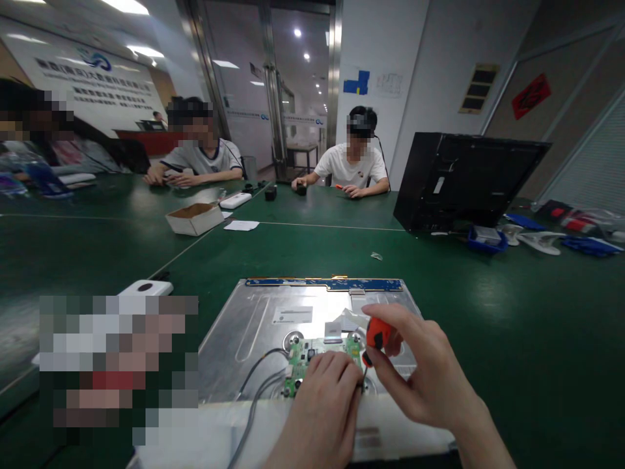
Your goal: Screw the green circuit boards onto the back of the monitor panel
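In the head view, my right hand (430, 374) pinches the red-orange and black handle of a screwdriver (377, 333) between thumb and fingers. Its thin shaft slants down to the right edge of a green circuit board (312, 348). My left hand (327, 397) rests over the board with its fingers curled and pressed together beside the shaft. What those fingertips grip, if anything, is hidden, as is the screwdriver's tip. Under the board lies a silver metal panel (254, 299) with a long blue circuit strip (303, 283) along its far edge. Grey cables (258, 394) run from the board's left side.
A black monitor-like housing (463, 182) stands at the right, near a small blue tray (487, 239). An open cardboard box (194, 219) and a white device (146, 288) sit to the left on the green table (312, 251). Several people sit around the table.
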`<state>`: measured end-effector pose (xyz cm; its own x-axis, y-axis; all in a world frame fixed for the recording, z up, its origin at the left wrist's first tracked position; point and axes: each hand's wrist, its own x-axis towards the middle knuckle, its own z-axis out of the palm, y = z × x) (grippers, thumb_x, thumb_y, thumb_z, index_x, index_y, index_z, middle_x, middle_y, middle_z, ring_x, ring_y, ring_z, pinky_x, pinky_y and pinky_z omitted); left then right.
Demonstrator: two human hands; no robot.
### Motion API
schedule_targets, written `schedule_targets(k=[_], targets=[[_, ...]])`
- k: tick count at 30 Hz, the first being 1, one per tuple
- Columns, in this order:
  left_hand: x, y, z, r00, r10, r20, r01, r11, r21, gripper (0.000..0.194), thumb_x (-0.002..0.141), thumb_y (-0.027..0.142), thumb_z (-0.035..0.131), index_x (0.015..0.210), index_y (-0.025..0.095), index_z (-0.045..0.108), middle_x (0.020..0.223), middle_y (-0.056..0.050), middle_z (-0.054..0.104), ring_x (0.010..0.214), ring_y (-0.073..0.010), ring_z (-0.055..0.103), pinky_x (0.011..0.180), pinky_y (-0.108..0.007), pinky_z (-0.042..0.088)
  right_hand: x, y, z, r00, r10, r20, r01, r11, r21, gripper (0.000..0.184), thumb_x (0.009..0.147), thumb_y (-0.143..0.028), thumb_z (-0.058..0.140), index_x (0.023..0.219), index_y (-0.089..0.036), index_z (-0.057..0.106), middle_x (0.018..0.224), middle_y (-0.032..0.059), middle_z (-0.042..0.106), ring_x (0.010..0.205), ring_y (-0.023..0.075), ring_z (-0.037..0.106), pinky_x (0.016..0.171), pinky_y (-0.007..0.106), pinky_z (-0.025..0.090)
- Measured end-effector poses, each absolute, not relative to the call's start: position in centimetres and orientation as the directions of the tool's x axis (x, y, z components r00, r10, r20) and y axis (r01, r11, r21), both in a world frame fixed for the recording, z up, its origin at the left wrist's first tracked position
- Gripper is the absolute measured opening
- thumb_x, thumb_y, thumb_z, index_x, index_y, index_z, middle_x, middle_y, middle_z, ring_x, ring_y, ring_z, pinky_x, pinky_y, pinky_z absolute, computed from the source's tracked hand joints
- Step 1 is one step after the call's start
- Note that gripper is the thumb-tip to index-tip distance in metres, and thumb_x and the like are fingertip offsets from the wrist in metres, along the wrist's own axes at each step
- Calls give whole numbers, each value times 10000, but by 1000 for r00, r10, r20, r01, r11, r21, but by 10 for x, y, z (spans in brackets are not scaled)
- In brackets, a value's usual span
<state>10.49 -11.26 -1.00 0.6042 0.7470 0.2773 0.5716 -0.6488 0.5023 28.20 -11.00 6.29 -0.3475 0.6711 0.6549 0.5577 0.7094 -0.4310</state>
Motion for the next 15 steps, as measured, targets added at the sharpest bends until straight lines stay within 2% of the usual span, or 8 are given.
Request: schedule_targets(k=[9,15], targets=[[106,-113,-9,596,753,277,575,-642,507,203,901,36,431,1000,191,518,1055,-86,605,988,-293,544,891,-492,464,282,-109,60,-363,668,650,602,700,-383,354,928,-160,541,1266,-240,473,892,-15,638,631,123,552,566,263,406],[104,-113,-11,600,745,292,564,-652,507,215,898,30,431,1009,191,521,1058,-86,604,985,-292,545,882,-490,465,282,-111,62,-362,679,639,572,703,-423,430,899,-138,549,1304,-238,448,898,-16,628,659,127,551,590,252,433]])
